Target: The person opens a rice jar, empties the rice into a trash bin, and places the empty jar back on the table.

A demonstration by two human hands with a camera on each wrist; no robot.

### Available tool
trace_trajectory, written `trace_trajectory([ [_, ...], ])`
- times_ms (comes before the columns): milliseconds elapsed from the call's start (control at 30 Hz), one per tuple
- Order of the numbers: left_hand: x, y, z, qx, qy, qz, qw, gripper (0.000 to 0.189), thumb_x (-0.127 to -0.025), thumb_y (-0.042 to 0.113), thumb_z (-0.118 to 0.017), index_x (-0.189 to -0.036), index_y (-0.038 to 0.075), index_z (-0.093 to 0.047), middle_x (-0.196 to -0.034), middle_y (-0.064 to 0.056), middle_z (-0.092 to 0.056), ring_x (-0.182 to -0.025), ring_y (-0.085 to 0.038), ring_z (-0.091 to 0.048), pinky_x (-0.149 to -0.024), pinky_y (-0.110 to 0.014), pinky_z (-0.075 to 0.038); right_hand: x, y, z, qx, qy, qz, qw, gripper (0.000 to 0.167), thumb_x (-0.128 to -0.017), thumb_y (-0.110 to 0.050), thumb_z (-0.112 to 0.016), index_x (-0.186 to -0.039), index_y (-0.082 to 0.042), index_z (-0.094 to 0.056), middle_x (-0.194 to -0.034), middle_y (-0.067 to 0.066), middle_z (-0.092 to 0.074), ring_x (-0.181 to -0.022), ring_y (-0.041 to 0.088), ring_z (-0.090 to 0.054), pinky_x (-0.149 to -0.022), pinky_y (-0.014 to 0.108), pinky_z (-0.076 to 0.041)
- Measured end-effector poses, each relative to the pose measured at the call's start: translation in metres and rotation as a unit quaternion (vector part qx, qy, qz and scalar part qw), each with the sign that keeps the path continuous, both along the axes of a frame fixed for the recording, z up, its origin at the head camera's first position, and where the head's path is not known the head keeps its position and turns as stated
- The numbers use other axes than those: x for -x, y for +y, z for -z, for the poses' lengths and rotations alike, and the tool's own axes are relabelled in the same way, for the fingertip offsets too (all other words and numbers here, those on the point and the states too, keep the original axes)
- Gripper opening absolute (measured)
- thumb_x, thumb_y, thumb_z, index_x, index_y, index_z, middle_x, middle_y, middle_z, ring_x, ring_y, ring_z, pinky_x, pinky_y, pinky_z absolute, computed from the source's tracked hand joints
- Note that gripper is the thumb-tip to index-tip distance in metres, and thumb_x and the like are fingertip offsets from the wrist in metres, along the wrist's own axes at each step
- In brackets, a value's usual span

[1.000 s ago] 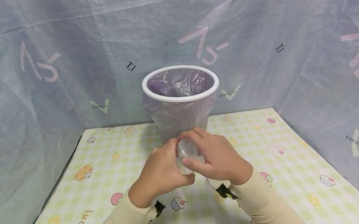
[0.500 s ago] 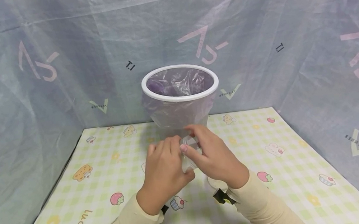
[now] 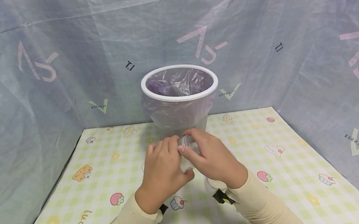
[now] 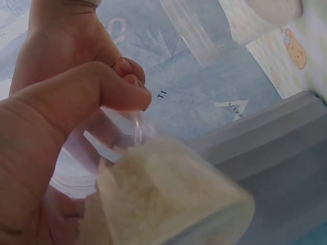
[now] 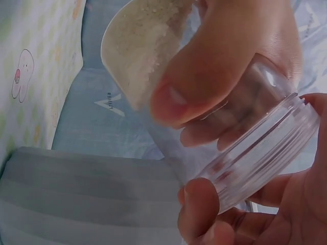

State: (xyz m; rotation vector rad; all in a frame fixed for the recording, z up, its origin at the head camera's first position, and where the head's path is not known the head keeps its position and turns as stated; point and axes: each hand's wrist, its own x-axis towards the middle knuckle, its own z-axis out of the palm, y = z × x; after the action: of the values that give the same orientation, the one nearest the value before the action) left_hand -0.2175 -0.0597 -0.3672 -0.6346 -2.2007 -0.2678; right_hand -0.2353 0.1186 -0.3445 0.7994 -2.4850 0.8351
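Observation:
Both hands hold one clear plastic jar (image 3: 193,145), tilted, above the tablecloth in front of the waste bin. Pale, rice-like grains fill its far end, plain in the left wrist view. My left hand (image 3: 162,167) grips the jar's body, its thumb (image 5: 176,97) across the side in the right wrist view. The curled fingers of my right hand (image 3: 214,155) go round the jar's clear, ridged top end (image 5: 260,153). Much of the jar is hidden by the hands in the head view. A second clear jar (image 4: 276,10) with pale contents stands beside my right wrist.
The waste bin (image 3: 180,98), white-rimmed and lined with a clear bag, stands behind the hands. A green-checked tablecloth (image 3: 116,168) with cartoon prints covers the table. Grey-blue printed curtains (image 3: 171,26) enclose the back and both sides.
My left hand has turned so that its knuckles face up and its thumb sits higher. My right thumb has shifted up along the ridged end, and the jar's tilt has changed.

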Motion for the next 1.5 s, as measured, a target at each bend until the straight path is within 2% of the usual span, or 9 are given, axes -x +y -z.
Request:
trace_trajectory([
  [100,0.0,-0.002,-0.001,-0.007,-0.019,0.011,0.9997,0.079,-0.055,0.042,-0.085,-0.12,0.003,-0.061,-0.101,-0.005,-0.068,-0.079,-0.022,-0.064,-0.072,-0.038,-0.042,-0.001,0.0,-0.001,-0.005,0.008,-0.001,1.0,0.045,-0.103,-0.056,-0.051,-0.129,-0.02,-0.06,-0.121,-0.009,-0.065,-0.107,0.012,-0.065,-0.092,0.039,-0.054],
  [300,-0.001,-0.005,-0.005,-0.025,-0.085,0.036,0.9954,0.081,-0.057,0.041,-0.087,-0.123,0.004,-0.059,-0.104,-0.004,-0.07,-0.084,-0.018,-0.066,-0.071,-0.035,-0.039,-0.003,0.001,-0.001,-0.024,0.029,-0.003,0.9993,0.041,-0.103,-0.056,-0.05,-0.13,-0.026,-0.058,-0.124,-0.011,-0.063,-0.104,0.011,-0.065,-0.086,0.038,-0.055],
  [533,-0.003,-0.007,-0.011,-0.045,-0.162,0.05,0.9845,0.078,-0.058,0.041,-0.086,-0.122,0.008,-0.058,-0.104,0.003,-0.068,-0.088,-0.012,-0.065,-0.079,-0.036,-0.042,-0.004,0.002,-0.002,-0.036,0.058,-0.02,0.9975,0.039,-0.102,-0.049,-0.054,-0.133,-0.026,-0.058,-0.126,-0.01,-0.061,-0.091,0.015,-0.065,-0.076,0.036,-0.055],
  [667,-0.003,-0.009,-0.014,-0.054,-0.2,0.059,0.9766,0.078,-0.058,0.042,-0.086,-0.123,0.008,-0.059,-0.103,0.006,-0.067,-0.088,-0.01,-0.063,-0.08,-0.034,-0.041,-0.003,0.003,-0.003,-0.039,0.062,-0.028,0.997,0.038,-0.1,-0.045,-0.055,-0.134,-0.027,-0.058,-0.124,-0.01,-0.06,-0.086,0.015,-0.064,-0.072,0.034,-0.053],
  [1000,-0.001,-0.014,-0.017,-0.079,-0.272,0.089,0.955,0.076,-0.057,0.043,-0.087,-0.121,0.013,-0.058,-0.095,0.011,-0.063,-0.081,-0.009,-0.06,-0.084,-0.036,-0.048,-0.001,0.006,-0.003,-0.054,0.082,-0.054,0.9937,0.041,-0.099,-0.047,-0.056,-0.134,-0.028,-0.058,-0.123,-0.011,-0.058,-0.091,0.01,-0.063,-0.074,0.034,-0.054],
  [1167,-0.001,-0.018,-0.019,-0.106,-0.31,0.126,0.9365,0.073,-0.059,0.038,-0.09,-0.12,0.015,-0.057,-0.096,0.011,-0.063,-0.079,-0.008,-0.061,-0.073,-0.027,-0.052,-0.001,0.007,-0.002,-0.057,0.094,-0.065,0.9918,0.042,-0.097,-0.047,-0.056,-0.134,-0.027,-0.058,-0.121,-0.012,-0.058,-0.089,0.009,-0.063,-0.072,0.032,-0.053],
  [1267,0.0,-0.02,-0.019,-0.115,-0.326,0.145,0.9272,0.073,-0.06,0.036,-0.091,-0.121,0.015,-0.057,-0.098,0.011,-0.063,-0.081,-0.008,-0.061,-0.073,-0.026,-0.052,-0.001,0.007,-0.003,-0.058,0.1,-0.073,0.9906,0.043,-0.097,-0.048,-0.056,-0.134,-0.027,-0.058,-0.121,-0.012,-0.058,-0.088,0.008,-0.062,-0.072,0.031,-0.053],
  [1433,0.001,-0.022,-0.021,-0.12,-0.351,0.154,0.9157,0.076,-0.06,0.037,-0.091,-0.124,0.015,-0.056,-0.099,0.012,-0.064,-0.082,-0.006,-0.062,-0.074,-0.026,-0.053,-0.002,0.008,-0.005,-0.058,0.106,-0.087,0.9888,0.044,-0.098,-0.049,-0.055,-0.136,-0.026,-0.058,-0.124,-0.011,-0.058,-0.09,0.011,-0.064,-0.073,0.032,-0.054],
  [1500,0.001,-0.023,-0.021,-0.125,-0.365,0.164,0.9077,0.077,-0.061,0.037,-0.091,-0.126,0.016,-0.056,-0.101,0.013,-0.064,-0.083,-0.006,-0.063,-0.076,-0.026,-0.054,-0.002,0.008,-0.006,-0.056,0.111,-0.095,0.9877,0.045,-0.098,-0.049,-0.055,-0.136,-0.025,-0.058,-0.125,-0.011,-0.058,-0.09,0.012,-0.064,-0.073,0.032,-0.054],
])
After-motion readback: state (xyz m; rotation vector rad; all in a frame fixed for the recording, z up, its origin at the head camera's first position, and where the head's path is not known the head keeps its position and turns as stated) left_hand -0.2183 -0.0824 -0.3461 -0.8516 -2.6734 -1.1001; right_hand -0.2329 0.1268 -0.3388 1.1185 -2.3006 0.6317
